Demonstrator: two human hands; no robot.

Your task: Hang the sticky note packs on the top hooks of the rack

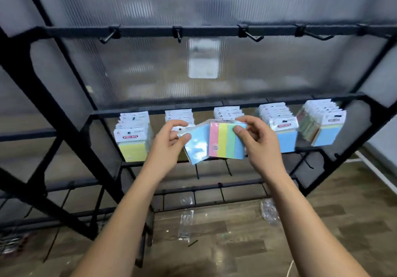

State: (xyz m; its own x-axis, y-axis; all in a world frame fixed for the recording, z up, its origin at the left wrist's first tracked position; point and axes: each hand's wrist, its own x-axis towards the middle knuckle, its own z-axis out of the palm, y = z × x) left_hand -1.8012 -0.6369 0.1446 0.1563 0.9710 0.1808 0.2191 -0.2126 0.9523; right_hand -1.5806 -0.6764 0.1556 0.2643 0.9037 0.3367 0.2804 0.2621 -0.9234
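Observation:
My left hand [171, 136] pinches a blue sticky note pack [196, 145] by its upper left corner. My right hand [255, 134] pinches a striped pack [223, 142] of pink, yellow, green and blue by its top right corner. Both packs are held in front of the middle rail of the black rack [90, 117], overlapping each other. The top rail carries several bare black hooks: one at the left [107, 38], one in the middle [178, 37], one to the right [253, 37]. Several bundles of packs hang on the middle rail, such as a yellow bundle [133, 139] and a blue bundle [281, 130].
A ribbed translucent panel [193, 3] backs the rack. More packs [322, 124] hang at the far right of the middle rail. Lower rails hold bare hooks [228, 169]. Clear plastic wrappers [185, 225] lie on the wooden floor [322, 223] below. A diagonal black brace [43, 96] crosses the left side.

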